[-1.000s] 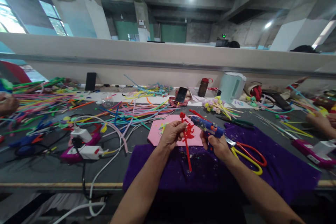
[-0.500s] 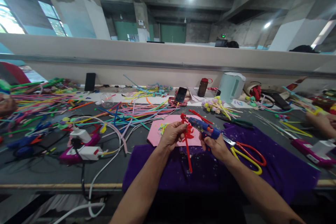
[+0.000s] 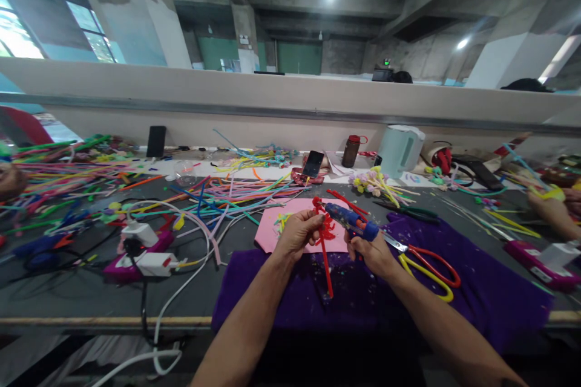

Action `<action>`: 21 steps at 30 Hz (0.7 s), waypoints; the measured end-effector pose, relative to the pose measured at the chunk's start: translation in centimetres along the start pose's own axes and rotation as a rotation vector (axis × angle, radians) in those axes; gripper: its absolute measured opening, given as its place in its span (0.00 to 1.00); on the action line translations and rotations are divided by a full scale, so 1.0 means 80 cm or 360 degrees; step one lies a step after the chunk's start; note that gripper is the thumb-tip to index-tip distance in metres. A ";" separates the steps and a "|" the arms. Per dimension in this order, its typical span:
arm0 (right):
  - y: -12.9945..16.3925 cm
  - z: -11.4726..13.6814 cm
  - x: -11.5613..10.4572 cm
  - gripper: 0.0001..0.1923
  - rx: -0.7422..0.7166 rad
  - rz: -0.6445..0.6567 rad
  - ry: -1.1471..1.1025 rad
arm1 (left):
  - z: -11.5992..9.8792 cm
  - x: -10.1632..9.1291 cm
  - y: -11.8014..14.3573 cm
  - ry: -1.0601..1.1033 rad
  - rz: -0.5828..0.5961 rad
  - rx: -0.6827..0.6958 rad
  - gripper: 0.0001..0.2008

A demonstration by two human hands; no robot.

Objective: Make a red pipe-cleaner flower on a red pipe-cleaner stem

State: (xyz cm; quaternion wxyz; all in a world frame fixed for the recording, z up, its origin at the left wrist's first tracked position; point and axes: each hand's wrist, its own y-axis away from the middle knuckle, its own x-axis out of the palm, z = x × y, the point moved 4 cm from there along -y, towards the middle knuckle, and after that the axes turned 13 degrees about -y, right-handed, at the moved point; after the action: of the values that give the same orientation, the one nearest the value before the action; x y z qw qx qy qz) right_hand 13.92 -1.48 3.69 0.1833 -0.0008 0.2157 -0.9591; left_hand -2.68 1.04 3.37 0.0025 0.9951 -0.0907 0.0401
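Observation:
My left hand [image 3: 297,233] pinches a red pipe cleaner [image 3: 327,269] whose stem hangs down over the purple cloth [image 3: 267,290]. Its upper end, a small red tuft, sticks out above my fingertips. My right hand [image 3: 370,248] is wrapped round a blue glue gun [image 3: 349,219], its nozzle pointing left, close beside the red tuft. Whether nozzle and tuft touch is too small to tell. Beneath both hands lies a pink sheet [image 3: 270,233] with more red curled pieces and some yellow-green bits on it. Scissors [image 3: 426,266] with red and yellow handles rest just right of my right hand.
Loose coloured pipe cleaners [image 3: 236,190] cover the table's left and middle. Power strips [image 3: 140,257] with cables stand at left. A phone [image 3: 313,164], a bottle [image 3: 350,151] and a pale green kettle [image 3: 400,150] line the back. A co-worker's hand [image 3: 551,205] is at right.
The glue gun has shifted very slightly left toward the red tuft. My left hand stays nearly still. At the right, the co-worker's hand and the pieces in it have moved a little.

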 end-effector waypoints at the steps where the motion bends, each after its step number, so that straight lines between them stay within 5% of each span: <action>1: 0.000 -0.001 0.000 0.23 0.0004 0.0006 0.0021 | 0.000 0.000 0.000 -0.0007 -0.0005 0.0002 0.14; 12: 0.000 0.011 0.005 0.24 -0.0021 0.0124 0.0096 | 0.003 -0.005 -0.003 -0.0001 -0.0049 0.0031 0.14; 21: 0.001 0.005 0.000 0.20 -0.0029 0.0011 0.0089 | 0.000 -0.002 0.000 -0.0096 -0.0052 0.0003 0.14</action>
State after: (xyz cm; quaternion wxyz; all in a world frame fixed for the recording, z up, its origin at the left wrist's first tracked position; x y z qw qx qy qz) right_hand 13.95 -1.70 4.00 0.1804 0.0252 0.2295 -0.9561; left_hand -2.84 1.07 3.32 -0.0005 0.9972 -0.0743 0.0101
